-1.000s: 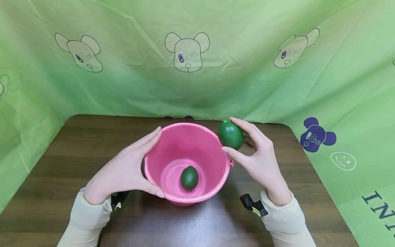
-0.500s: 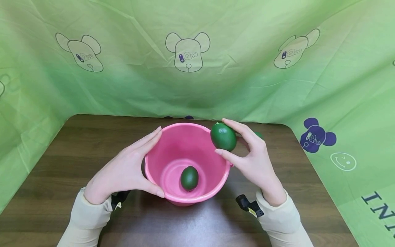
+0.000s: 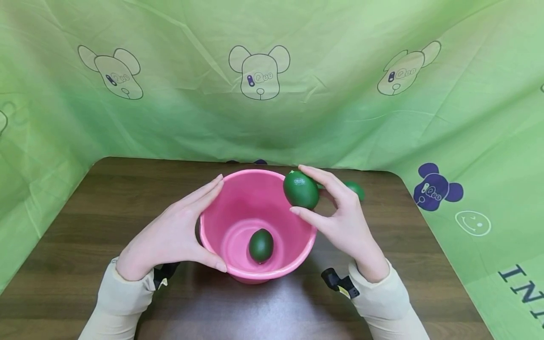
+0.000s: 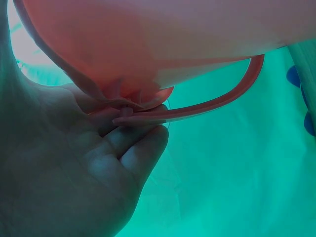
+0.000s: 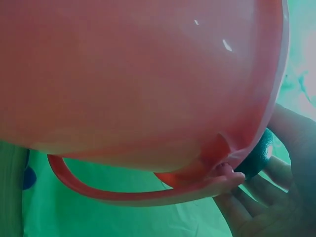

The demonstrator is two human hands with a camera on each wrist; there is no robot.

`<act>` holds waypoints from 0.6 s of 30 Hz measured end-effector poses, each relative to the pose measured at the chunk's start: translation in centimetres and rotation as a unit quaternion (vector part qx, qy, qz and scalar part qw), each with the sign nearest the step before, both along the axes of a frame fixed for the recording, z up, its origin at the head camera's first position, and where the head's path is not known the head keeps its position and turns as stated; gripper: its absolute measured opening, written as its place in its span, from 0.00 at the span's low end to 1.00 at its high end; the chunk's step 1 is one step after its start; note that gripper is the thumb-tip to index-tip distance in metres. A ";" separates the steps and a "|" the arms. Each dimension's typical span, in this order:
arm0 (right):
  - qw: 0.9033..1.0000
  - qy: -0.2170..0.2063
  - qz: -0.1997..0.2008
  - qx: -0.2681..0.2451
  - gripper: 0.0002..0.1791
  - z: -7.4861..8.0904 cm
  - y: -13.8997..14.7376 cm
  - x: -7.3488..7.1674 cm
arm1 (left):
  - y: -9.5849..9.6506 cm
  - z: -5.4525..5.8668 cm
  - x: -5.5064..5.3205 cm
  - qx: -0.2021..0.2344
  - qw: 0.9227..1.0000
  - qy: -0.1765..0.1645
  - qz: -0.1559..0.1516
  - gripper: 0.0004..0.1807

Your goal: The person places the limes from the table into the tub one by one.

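Observation:
A pink bucket [image 3: 244, 193] stands on the table in the head view, its mouth facing up. At its left side my left hand [image 3: 172, 231] holds the rim, thumb toward the front and fingers toward the back. In the left wrist view, the fingers lie by the bucket's handle hinge [image 4: 127, 111]. My right hand [image 3: 340, 215] pinches a green lime [image 3: 300, 190] between thumb and fingers over the bucket's right rim. A darker lime [image 3: 261, 245] lies on the bucket's floor. The bucket hides part of the held lime [image 5: 257, 157] in the right wrist view.
Another green lime [image 3: 354, 190] rests on the table behind my right hand, partly covered by it. The bucket's handle [image 5: 133, 198] hangs at the far side. A green printed curtain [image 3: 259, 127] borders the brown wooden table [image 3: 127, 189].
My right hand has moved left with the lime, from beside the rim to over it. The lime on the table behind that hand shows more now. The left hand and bucket stay put.

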State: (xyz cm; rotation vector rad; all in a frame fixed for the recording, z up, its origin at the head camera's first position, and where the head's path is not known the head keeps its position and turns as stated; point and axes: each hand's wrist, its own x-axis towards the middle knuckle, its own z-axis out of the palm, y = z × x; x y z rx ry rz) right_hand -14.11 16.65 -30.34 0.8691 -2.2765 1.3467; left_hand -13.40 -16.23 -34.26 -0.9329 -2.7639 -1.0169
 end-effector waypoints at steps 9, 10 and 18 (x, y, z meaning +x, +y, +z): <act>1.000 0.006 0.005 0.011 0.42 -1.2 0.0 -0.8 | -0.1 -0.1 -0.1 0.002 1.000 0.007 -0.004 0.79; 1.000 0.007 0.005 0.013 0.42 -0.8 -0.3 -0.6 | -0.1 -0.1 -0.1 0.003 1.000 0.007 -0.004 0.80; 1.000 0.000 0.015 0.024 0.43 -2.2 0.2 -1.5 | 0.0 -0.1 -0.1 -0.001 1.000 0.003 -0.001 0.80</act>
